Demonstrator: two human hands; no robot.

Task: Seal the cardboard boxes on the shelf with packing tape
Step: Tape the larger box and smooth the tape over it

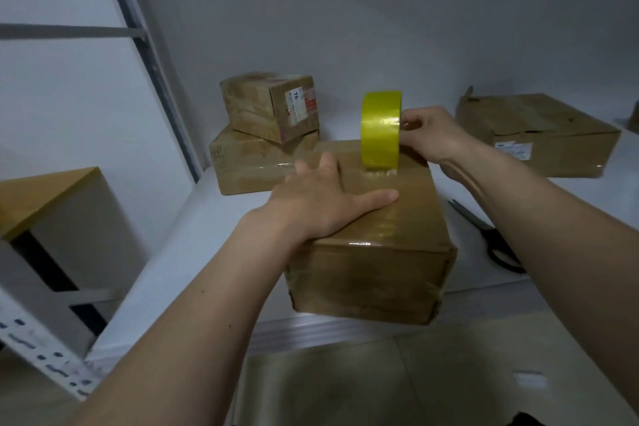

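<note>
While the roll is drawn across the lid, the layout reads as follows, left to right. Far left, an upright (162,90) of the rack and a tan-topped block (48,197) lie outside the work. Next, a small box (273,107) sits stacked on a flat box (249,169) at the back of the shelf (193,239); both look glossy with tape, so probably done. Left hand (321,204): flat, fingers straight and spread, palm pressed on the top of the box (373,245) at the shelf's front edge. It holds nothing; judged purpose is to pin the box against the pull of the tape and smooth the strip already shining along the seam. Tape (380,130), yellow, stands on edge on the far part of the lid, touching it, so fresh strip lays straight onto the cardboard. Right hand (432,135): grip closed on the roll's side, fingers curled round its rim, steering it. Scissors (498,242) lie on the shelf just right of the box, within reach for the cut. Far right, a wide box (539,135) with a lifted flap, apparently unsealed.
</note>
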